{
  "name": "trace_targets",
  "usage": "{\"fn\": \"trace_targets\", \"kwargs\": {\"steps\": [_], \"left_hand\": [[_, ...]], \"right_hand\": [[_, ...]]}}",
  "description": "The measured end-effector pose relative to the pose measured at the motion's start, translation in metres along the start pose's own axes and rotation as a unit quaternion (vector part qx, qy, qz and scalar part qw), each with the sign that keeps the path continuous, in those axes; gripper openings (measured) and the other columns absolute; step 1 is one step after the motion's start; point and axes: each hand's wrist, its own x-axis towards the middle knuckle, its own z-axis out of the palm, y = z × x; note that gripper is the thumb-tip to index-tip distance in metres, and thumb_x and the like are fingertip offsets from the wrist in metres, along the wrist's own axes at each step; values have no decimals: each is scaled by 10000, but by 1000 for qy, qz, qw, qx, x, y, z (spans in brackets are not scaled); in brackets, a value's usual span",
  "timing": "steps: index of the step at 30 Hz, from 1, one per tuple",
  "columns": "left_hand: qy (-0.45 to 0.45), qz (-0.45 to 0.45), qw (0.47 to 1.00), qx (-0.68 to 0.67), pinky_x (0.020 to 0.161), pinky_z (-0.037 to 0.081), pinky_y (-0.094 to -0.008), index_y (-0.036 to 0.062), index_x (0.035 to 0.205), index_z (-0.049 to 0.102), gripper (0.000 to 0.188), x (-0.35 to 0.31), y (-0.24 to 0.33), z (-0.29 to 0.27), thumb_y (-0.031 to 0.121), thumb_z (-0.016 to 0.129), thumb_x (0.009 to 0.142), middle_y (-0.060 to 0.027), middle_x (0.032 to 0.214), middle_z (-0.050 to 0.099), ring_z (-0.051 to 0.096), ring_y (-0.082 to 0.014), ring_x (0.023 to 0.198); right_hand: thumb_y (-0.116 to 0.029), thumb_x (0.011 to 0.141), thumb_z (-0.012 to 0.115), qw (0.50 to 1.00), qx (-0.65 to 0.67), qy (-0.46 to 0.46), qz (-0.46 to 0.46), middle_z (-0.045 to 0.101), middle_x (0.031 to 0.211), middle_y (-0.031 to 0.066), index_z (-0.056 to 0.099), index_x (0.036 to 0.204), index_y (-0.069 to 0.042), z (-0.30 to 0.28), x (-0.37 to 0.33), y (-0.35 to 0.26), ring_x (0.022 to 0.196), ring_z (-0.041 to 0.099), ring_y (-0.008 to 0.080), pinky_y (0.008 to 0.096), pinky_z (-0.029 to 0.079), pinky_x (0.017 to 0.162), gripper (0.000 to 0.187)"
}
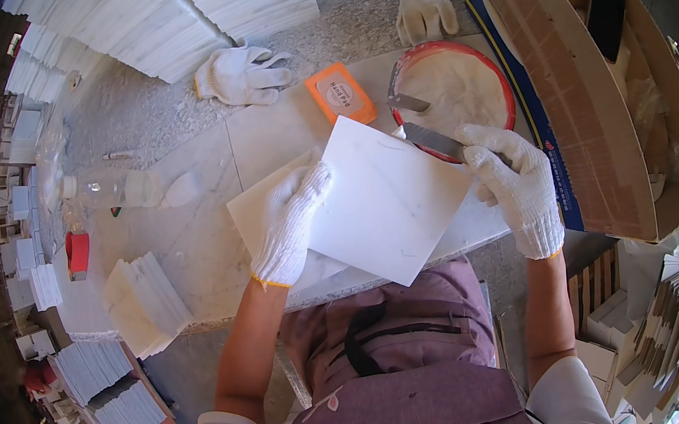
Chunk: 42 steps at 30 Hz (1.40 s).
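Note:
My left hand [293, 218], in a white knitted glove, grips the left edge of a square white marble tile [394, 196], tilted above the table. Beneath it, partly hidden, lies another pale tile [248, 212]. My gloved right hand [515, 178] is closed on a putty knife [434, 142], whose blade is at the tile's upper right edge. Just beyond stands a round red-rimmed tub [507, 76] of beige powder or paste, with a second metal blade [409, 102] over its left rim. An orange hand pad [340, 95] lies left of the tub.
Spare gloves [242, 76] lie at the back. A stack of small tiles [144, 300] sits at the table's left front, near a red tape roll [77, 253] and a clear plastic bottle [107, 191]. On the right stands a cardboard box [577, 109] with a dark phone [606, 16]. Tile stacks [249, 3] rise behind.

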Motion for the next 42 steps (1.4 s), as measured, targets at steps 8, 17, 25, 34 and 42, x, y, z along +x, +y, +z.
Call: {"fn": "trace_targets", "kwargs": {"steps": [8, 17, 25, 34, 42], "left_hand": [[6, -7, 1000, -3, 776, 448, -226, 26, 1111, 668, 277, 0, 3, 3, 272, 606, 998, 55, 938, 607, 526, -41, 858], [-1, -7, 1000, 9, 775, 448, -221, 27, 1134, 669, 297, 1, 0, 1, 285, 603, 1001, 55, 940, 612, 528, -39, 853], [-2, 2, 1000, 6, 775, 461, -226, 16, 1149, 665, 312, 2, 0, 1, 284, 598, 1004, 48, 951, 622, 544, -44, 857], [-1, -6, 1000, 12, 767, 475, -232, 9, 1122, 670, 326, 2, 3, 1, 303, 589, 1009, 30, 951, 641, 566, -53, 855], [-3, -6, 1000, 3, 762, 480, -234, 8, 1104, 672, 334, 2, 4, 3, 316, 588, 1008, 21, 945, 644, 573, -55, 849]], "right_hand": [[-99, 922, 685, 1000, -20, 5, -21, 644, 784, 7, 704, 1147, -11, 2, -2, 4, 592, 528, 48, 199, 410, 537, 242], [-88, 919, 686, 999, -19, 15, -27, 656, 815, 20, 701, 1152, -4, 5, -3, 3, 601, 536, 55, 203, 432, 554, 248], [-76, 922, 676, 999, -7, 44, -26, 676, 845, 36, 699, 1152, 3, 6, -4, 5, 615, 551, 57, 206, 443, 558, 244], [-109, 919, 694, 999, -7, 42, -15, 681, 853, 37, 700, 1148, -1, -1, -1, 5, 600, 557, 55, 200, 429, 533, 253], [-104, 916, 696, 1000, -10, 0, -20, 673, 843, 22, 702, 1145, -4, 1, 4, 11, 597, 545, 47, 202, 425, 537, 250]]}}
